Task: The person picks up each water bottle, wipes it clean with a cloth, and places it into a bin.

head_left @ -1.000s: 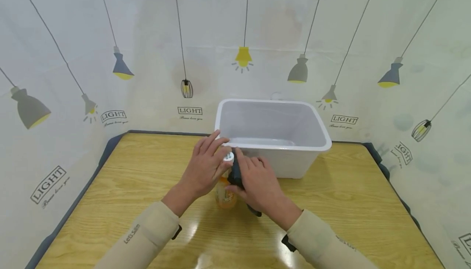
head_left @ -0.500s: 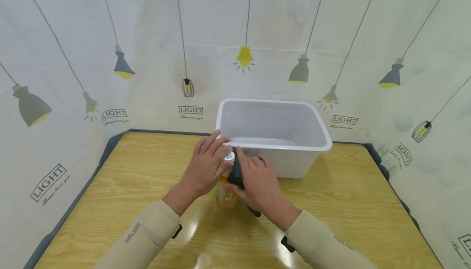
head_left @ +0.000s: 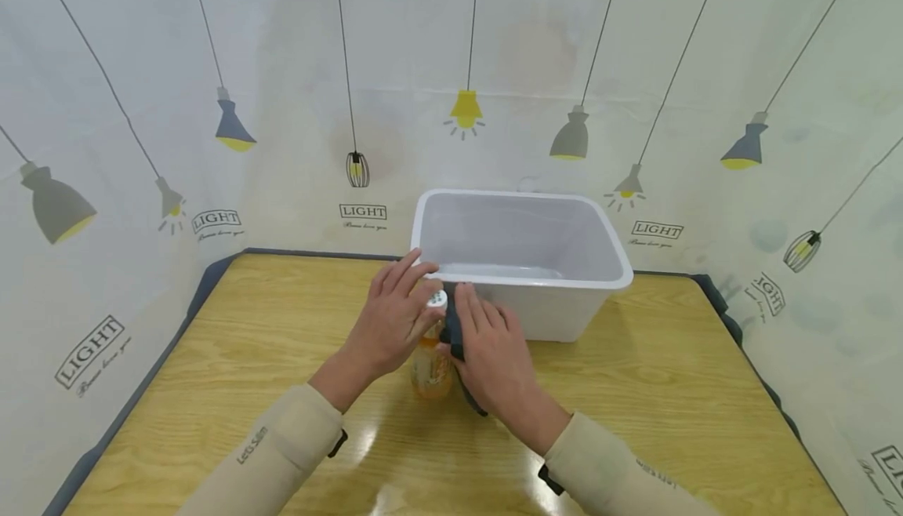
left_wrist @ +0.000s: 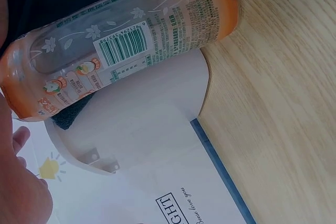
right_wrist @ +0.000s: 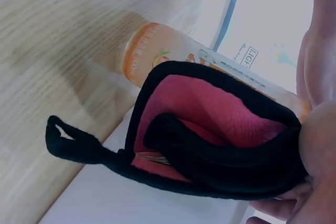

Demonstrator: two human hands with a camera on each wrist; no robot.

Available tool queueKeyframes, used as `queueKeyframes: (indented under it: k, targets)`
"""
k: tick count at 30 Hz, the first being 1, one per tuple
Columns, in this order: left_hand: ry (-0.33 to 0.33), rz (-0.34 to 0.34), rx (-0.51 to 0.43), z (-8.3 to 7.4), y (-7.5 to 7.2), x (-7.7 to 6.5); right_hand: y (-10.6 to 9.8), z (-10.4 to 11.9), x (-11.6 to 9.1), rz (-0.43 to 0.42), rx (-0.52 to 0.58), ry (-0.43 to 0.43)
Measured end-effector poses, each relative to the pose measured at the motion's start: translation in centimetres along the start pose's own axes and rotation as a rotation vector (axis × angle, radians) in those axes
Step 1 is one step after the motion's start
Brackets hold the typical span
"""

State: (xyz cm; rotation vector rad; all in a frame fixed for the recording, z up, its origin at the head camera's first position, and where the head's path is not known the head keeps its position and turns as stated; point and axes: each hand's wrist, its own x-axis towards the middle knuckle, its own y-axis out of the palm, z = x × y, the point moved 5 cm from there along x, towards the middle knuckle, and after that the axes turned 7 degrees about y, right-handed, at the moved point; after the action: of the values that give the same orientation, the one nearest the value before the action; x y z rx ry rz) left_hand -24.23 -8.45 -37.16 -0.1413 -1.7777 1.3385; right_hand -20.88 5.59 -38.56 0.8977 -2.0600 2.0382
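A clear plastic drink bottle [head_left: 430, 371] with an orange label and a white cap [head_left: 436, 299] stands upright on the table. My left hand [head_left: 384, 324] holds it at the top, finger and thumb around the cap. To its right, my right hand [head_left: 497, 351] grips a black fabric pouch [head_left: 455, 333] between thumb and fingers. In the right wrist view the mouth of the black pouch [right_wrist: 226, 166] gapes, showing a pink lining [right_wrist: 202, 100] and a strap loop [right_wrist: 65, 142]. The pouch lies close beside the bottle [left_wrist: 123, 45]; whether they touch I cannot tell.
A white plastic tub [head_left: 557, 312] stands just behind the hands, against the back of the wooden table [head_left: 296, 312]. Walls of printed cloth [head_left: 296, 92] with lamp drawings enclose the table on the back and sides.
My right hand has shifted slightly, its fingers straighter along the pouch, and the pouch's lower end has swung a little left towards the bottle. The left hand and bottle stay about the same.
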Motion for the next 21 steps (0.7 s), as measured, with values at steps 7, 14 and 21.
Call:
queueKeyframes:
  k: [7, 14, 21]
  targets:
    - [0.029, -0.048, 0.004, 0.0, 0.1, 0.0, 0.4, -0.1, -0.8, -0.051, -0.014, -0.013]
    - [0.033, -0.061, -0.007, 0.0, 0.2, -0.1, 2.0, -0.3, -1.9, 0.003, -0.066, 0.009]
    - [0.029, -0.066, -0.020, 0.0, 0.2, -0.1, 4.9, 0.0, -3.0, 0.133, -0.076, 0.007]
